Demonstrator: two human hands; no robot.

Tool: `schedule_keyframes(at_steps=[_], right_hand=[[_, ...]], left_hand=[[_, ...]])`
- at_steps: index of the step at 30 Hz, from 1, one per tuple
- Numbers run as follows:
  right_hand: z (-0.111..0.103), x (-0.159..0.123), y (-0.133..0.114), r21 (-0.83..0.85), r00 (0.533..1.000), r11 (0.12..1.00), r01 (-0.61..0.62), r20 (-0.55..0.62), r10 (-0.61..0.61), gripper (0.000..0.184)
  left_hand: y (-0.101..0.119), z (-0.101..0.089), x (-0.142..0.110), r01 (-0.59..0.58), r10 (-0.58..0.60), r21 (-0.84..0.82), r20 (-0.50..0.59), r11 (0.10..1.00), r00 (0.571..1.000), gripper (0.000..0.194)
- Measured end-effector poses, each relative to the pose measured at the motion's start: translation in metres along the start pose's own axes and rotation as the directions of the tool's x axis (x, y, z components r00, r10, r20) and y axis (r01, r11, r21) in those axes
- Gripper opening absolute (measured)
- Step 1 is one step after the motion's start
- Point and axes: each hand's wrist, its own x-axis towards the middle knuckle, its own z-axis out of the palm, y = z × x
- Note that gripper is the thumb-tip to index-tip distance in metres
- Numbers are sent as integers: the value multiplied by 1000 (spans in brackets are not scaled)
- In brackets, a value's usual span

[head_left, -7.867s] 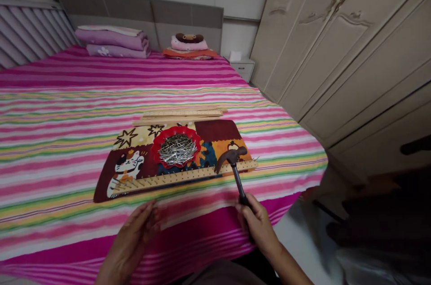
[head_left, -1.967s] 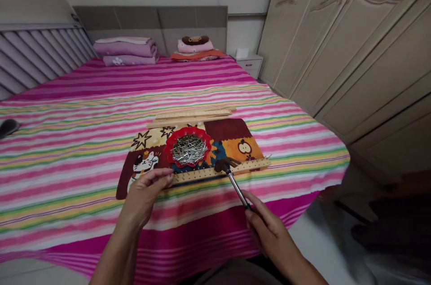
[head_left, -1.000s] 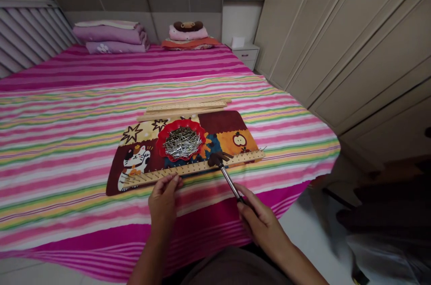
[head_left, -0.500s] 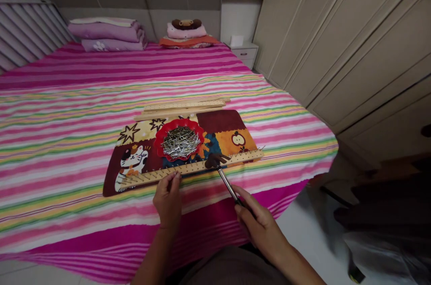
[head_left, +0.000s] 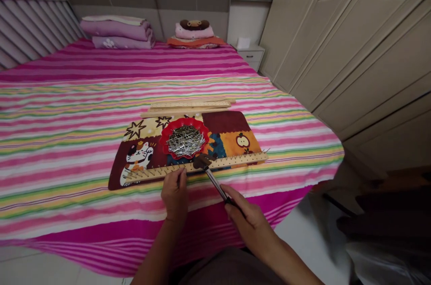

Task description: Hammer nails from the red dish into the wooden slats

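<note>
A long wooden strip point(head_left: 232, 160) with several nails standing along it lies across the near part of a patterned mat point(head_left: 224, 122). My right hand point(head_left: 249, 220) is closed round the dark handle of a hammer point(head_left: 215, 182). Its dark head is over the middle of the strip, just right of my left hand. My left hand point(head_left: 175, 190) has thumb and fingers pinched together at the strip's near edge; what lies between the fingertips is too small to make out. Behind the strip, a red scalloped bowl point(head_left: 164, 145) holds a heap of loose nails point(head_left: 186, 140).
More wooden strips point(head_left: 190, 106) lie just beyond the mat. The striped bedspread point(head_left: 67, 141) covers the bed, with folded quilts point(head_left: 117, 33) and a pillow stack point(head_left: 194, 33) at the headboard. A wardrobe point(head_left: 340, 38) stands at the right, a nightstand point(head_left: 252, 55) beside the bed.
The hammer and my right hand have moved left along the strip, bringing the hammer head closer to my left hand. The whole view has shifted slightly.
</note>
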Motion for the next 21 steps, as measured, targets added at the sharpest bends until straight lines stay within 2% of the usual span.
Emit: schedule_keyframes(at_steps=[7, 13, 17, 21], right_hand=[[10, 12, -6, -23, 998, 997, 67, 22, -67, 44], [13, 18, -8, -26, 992, 995, 101, 75, -99, 45], [10, 18, -15, -62, 991, 990, 125, 60, -121, 46], [8, 20, -22, -43, 978, 985, 165, 138, -158, 45]], left_hand=[[-9, 7, -3, -142, 142, 34, -7, 989, 990, 17], [-11, 9, -4, -114, 116, 68, -26, 991, 993, 16], [-10, 9, -4, -122, 123, 50, -29, 991, 992, 17], [-11, 9, -4, -87, 89, 84, -16, 993, 996, 17]])
